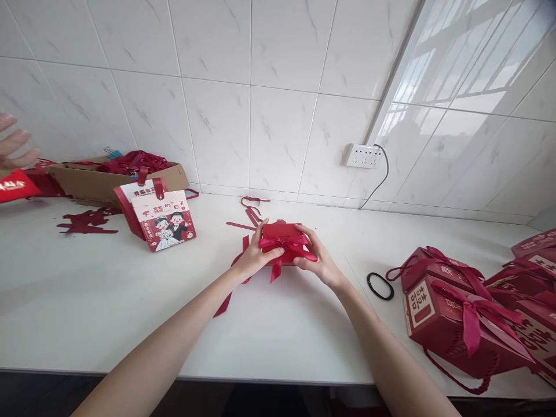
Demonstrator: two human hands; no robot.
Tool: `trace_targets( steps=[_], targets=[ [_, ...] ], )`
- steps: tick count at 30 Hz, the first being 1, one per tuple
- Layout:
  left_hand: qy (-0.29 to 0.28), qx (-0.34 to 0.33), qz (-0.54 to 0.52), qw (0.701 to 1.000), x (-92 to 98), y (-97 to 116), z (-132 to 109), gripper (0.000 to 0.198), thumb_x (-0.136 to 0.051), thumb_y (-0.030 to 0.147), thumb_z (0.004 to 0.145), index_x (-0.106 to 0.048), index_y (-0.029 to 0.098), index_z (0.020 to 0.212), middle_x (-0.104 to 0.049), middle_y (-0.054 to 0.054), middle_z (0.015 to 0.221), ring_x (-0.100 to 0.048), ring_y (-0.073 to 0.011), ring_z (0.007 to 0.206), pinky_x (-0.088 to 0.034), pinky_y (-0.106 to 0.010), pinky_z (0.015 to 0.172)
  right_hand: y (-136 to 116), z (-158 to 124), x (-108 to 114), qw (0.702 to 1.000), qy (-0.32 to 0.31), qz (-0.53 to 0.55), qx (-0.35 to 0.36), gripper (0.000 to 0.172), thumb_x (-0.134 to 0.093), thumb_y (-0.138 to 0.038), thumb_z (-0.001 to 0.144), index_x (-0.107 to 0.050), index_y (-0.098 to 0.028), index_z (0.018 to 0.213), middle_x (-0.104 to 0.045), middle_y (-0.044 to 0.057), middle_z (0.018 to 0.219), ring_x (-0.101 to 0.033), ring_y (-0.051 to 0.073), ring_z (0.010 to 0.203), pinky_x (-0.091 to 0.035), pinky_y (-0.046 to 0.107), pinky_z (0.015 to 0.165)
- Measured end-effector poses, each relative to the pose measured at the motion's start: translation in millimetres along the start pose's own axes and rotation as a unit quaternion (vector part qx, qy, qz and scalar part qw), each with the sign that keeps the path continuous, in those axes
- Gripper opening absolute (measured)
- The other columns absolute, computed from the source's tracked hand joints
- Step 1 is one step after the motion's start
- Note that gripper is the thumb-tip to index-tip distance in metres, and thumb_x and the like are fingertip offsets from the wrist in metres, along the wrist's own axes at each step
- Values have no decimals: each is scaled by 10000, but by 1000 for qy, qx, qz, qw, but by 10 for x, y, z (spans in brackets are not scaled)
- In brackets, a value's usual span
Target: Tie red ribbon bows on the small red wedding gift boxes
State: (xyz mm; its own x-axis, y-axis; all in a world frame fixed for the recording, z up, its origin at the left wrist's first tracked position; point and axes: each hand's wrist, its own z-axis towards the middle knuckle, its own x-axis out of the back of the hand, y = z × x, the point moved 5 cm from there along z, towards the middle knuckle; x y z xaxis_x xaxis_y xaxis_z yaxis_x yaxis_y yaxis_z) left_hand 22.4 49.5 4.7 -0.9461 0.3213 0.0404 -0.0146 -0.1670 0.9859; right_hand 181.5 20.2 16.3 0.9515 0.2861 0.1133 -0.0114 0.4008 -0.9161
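A small red gift box (284, 229) sits on the white table in front of me, with a red ribbon bow (284, 243) across its near side. My left hand (257, 253) is closed round the left side of the box, its thumb pressed on the middle of the bow. On the right side, my right hand (319, 259) grips the box, thumb low near the bow's right end. One ribbon tail hangs down the front. Loose red ribbon strips (223, 305) lie to the left of the box and behind it.
Ribboned red gift boxes (460, 318) stand at the right, near a black ring (380, 286). At the left are a printed paper bag (167, 223), a cardboard box (91, 182) of ribbons and dark red scraps (89, 221). Another person's hand (15, 145) shows at the left edge. A power strip (365, 156) is on the tiled wall.
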Motion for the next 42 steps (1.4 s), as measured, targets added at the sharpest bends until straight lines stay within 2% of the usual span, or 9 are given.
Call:
trace_targets(
  steps=[5,8,12,19,24,28,35,39,42],
  targets=[
    [-34,-10,8,999,-60,-22,-27,1035,-749,311,679,-71,321,1462,-529,-87,1309,-434,-264,1281,-293,-496,1101,51,9,76,994,36,96,-39,506,-435,-616,851,-423,-328,1267,-393,55,1412,-438,270,1258,-416,475,988],
    [-57,-12,5,998,-84,-30,-38,1118,-760,269,670,25,332,1465,-463,-96,1371,-412,-273,1292,-298,-511,1093,44,14,80,994,80,36,-66,562,-583,-548,792,-388,-316,1265,-382,72,1412,-436,262,1254,-417,460,994],
    [-85,-8,17,996,-117,-31,-56,1182,-768,251,659,102,349,1453,-385,-112,1425,-435,-291,1262,-363,-529,1041,4,16,-8,993,79,-31,-78,785,-698,-416,717,-244,-295,1346,-340,104,1414,-489,246,1188,-440,440,988],
    [-74,-4,82,994,-120,-8,-87,1175,-765,230,648,80,365,1453,-386,-108,1412,-421,-294,1274,-374,-504,1044,75,6,-40,992,85,-48,-83,899,-690,-338,728,-104,-277,1407,-384,124,1369,-523,251,1148,-465,453,964],
    [-116,7,3,993,-104,-18,-60,1116,-760,325,661,23,333,1456,-385,-108,1417,-405,-287,1293,-357,-499,1065,58,3,-24,993,60,-77,-64,933,-693,-303,720,-76,-263,1418,-338,129,1411,-461,245,1222,-424,441,1011],
    [-48,6,1,999,-59,13,-40,806,-684,447,727,-231,330,1382,-415,-69,1386,-418,-255,1281,-381,-436,1061,28,7,-33,994,47,-86,-58,936,-689,-283,716,-69,-258,1417,-366,129,1391,-486,234,1197,-425,426,1011],
    [15,41,-1,999,-77,53,-85,635,-719,415,702,-345,280,1197,-479,-79,1291,-543,-233,1138,-499,-396,910,-8,-12,-117,995,13,-93,-44,929,-682,-280,721,-68,-258,1418,-467,126,1294,-591,233,1029,-492,431,912],
    [44,27,-3,999,-22,45,-51,656,-776,350,648,-354,249,1141,-530,-88,1223,-550,-246,1136,-471,-436,947,8,-21,-98,996,-12,-83,-34,950,-706,-395,718,-91,-271,1431,-361,129,1413,-498,263,1192,-433,443,997],
    [29,26,-12,999,-14,49,-35,628,-775,323,654,-350,238,1108,-568,-74,1170,-575,-231,1097,-455,-452,966,17,-12,-48,999,-24,0,-29,706,-509,-589,820,-219,-316,1403,-283,74,1482,-356,259,1329,-416,440,1019]
  ],
)
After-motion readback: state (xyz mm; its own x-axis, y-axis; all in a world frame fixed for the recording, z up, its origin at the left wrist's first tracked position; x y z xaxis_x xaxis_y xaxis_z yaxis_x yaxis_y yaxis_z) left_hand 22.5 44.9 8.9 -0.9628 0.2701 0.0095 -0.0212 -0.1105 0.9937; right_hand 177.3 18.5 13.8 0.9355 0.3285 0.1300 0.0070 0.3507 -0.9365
